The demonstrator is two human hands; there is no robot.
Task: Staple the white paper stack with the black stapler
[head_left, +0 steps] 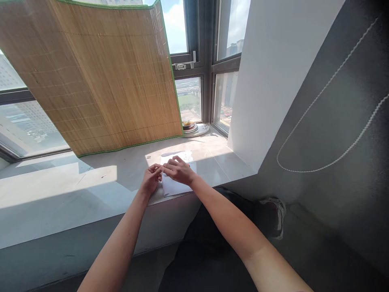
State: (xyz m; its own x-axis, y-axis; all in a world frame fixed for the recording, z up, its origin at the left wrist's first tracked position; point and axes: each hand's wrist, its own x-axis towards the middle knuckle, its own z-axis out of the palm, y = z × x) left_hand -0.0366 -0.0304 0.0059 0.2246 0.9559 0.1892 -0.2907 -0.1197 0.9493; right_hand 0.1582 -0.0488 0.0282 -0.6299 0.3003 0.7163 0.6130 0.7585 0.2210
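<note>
A sheet of white paper (178, 187) lies on the window sill near its front edge, with small dark marks on its upper part. My left hand (151, 178) is at the paper's left side, its thumb and fingers pinched together. Over the middle of the sheet is my right hand (179, 169), fingers bent and closed, their tips meeting those of the left hand. Whatever is between the fingertips, if anything, is too small or hidden to make out. The right hand covers part of the paper.
A bamboo mat (121, 81) with green edging leans against the windows behind the sill (60, 194). Stacked plates (194, 129) stand in the back corner. A white wall (267, 73) rises at the right, and a beaded cord (304, 171) hangs in a loop beyond it.
</note>
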